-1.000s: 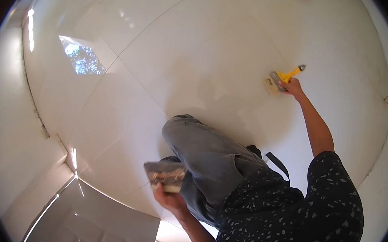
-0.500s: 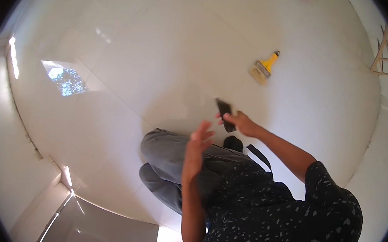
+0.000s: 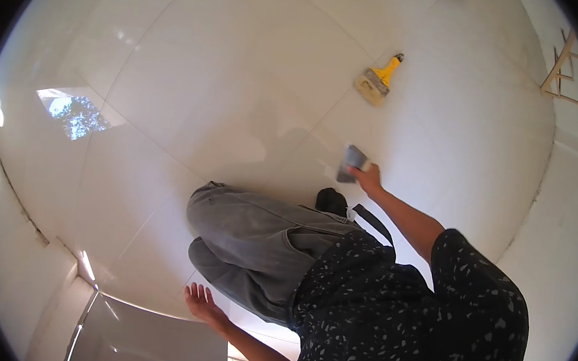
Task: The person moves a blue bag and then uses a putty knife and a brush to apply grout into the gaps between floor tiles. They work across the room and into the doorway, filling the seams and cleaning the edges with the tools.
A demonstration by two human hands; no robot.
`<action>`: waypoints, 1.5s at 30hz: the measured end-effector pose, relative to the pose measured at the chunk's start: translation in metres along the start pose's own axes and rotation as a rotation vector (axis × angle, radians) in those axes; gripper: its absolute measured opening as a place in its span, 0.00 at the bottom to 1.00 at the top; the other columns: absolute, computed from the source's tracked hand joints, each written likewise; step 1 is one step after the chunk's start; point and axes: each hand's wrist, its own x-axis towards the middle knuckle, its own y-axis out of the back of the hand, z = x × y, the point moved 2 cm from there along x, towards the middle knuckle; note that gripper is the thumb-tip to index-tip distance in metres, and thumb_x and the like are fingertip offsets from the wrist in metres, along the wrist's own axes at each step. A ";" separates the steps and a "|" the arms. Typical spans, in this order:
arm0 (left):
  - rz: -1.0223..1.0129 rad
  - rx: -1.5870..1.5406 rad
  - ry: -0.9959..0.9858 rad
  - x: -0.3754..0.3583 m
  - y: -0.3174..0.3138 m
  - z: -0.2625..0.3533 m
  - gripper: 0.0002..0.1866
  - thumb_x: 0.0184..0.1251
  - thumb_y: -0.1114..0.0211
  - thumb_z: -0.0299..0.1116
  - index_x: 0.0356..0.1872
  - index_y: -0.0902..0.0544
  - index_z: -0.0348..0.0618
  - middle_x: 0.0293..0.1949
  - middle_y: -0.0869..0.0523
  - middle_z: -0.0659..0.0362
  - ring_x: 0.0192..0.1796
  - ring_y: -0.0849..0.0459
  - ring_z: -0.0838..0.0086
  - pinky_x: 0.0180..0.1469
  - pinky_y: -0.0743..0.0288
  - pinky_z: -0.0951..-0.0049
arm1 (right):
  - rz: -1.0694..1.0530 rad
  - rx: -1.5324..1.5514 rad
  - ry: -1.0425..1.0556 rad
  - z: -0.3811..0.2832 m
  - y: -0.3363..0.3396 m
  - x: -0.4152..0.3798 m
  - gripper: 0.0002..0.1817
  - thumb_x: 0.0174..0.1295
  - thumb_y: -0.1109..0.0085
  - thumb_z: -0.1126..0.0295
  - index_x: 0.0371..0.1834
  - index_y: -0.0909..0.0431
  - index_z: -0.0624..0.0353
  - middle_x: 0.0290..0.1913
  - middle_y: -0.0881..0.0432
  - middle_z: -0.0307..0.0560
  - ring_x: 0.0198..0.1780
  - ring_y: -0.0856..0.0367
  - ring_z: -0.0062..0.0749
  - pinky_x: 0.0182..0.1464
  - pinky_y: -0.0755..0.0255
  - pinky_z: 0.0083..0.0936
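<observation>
On the right, my right hand (image 3: 369,178) is closed around the edge of a flat grey scraper (image 3: 350,164), which is slightly blurred and held close over the pale tiled floor (image 3: 257,68). My left hand (image 3: 202,303) is open and holds nothing, its fingers apart beside my bent knees. Beyond the scraper, a wide brush (image 3: 378,82) with a yellow handle and pale bristles lies on the tiles.
My legs in grey trousers (image 3: 251,225) are folded on the floor, a dark shoe (image 3: 332,200) beside them. A grey door-like panel (image 3: 151,337) stands at lower left. Walls border both sides, and a thin wooden frame (image 3: 570,74) is at upper right.
My left hand has swung from in front of my body out to the side near the panel. My right hand has turned the scraper so its grey face shows. The view has shifted slightly.
</observation>
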 end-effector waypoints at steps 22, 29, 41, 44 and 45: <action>-0.018 0.515 -0.503 -0.017 -0.048 -0.021 0.11 0.64 0.43 0.29 0.42 0.22 0.32 0.39 0.19 0.54 0.42 0.23 0.69 0.48 0.30 0.71 | 0.060 0.099 0.082 -0.065 -0.067 0.028 0.25 0.45 0.30 0.54 0.37 0.22 0.67 0.32 0.18 0.50 0.32 0.20 0.30 0.31 0.26 0.29; 0.024 0.527 -0.463 -0.020 -0.056 -0.011 0.12 0.64 0.43 0.30 0.42 0.22 0.31 0.37 0.19 0.54 0.40 0.23 0.70 0.47 0.29 0.72 | -0.002 0.332 -0.014 -0.067 -0.082 0.012 0.22 0.49 0.32 0.57 0.38 0.24 0.65 0.31 0.19 0.48 0.25 0.20 0.29 0.20 0.26 0.23; 0.025 0.434 -0.485 -0.012 -0.047 -0.021 0.10 0.62 0.42 0.28 0.41 0.21 0.33 0.36 0.19 0.56 0.39 0.24 0.72 0.45 0.30 0.73 | 0.087 0.457 -0.025 -0.103 -0.103 0.023 0.21 0.50 0.32 0.60 0.37 0.25 0.67 0.30 0.20 0.48 0.24 0.20 0.30 0.19 0.25 0.24; 0.019 0.416 -0.454 -0.009 -0.045 -0.023 0.11 0.63 0.42 0.29 0.42 0.22 0.32 0.36 0.20 0.55 0.39 0.24 0.71 0.46 0.30 0.73 | 0.106 0.565 -0.004 -0.129 -0.108 0.033 0.21 0.48 0.30 0.62 0.36 0.25 0.67 0.31 0.21 0.48 0.24 0.21 0.32 0.18 0.24 0.24; 0.019 0.415 -0.447 -0.011 -0.046 -0.020 0.11 0.63 0.42 0.29 0.42 0.22 0.32 0.36 0.20 0.55 0.39 0.24 0.71 0.46 0.30 0.73 | 0.138 0.598 0.031 -0.140 -0.113 0.044 0.21 0.48 0.30 0.62 0.37 0.25 0.67 0.31 0.21 0.49 0.24 0.20 0.32 0.18 0.24 0.25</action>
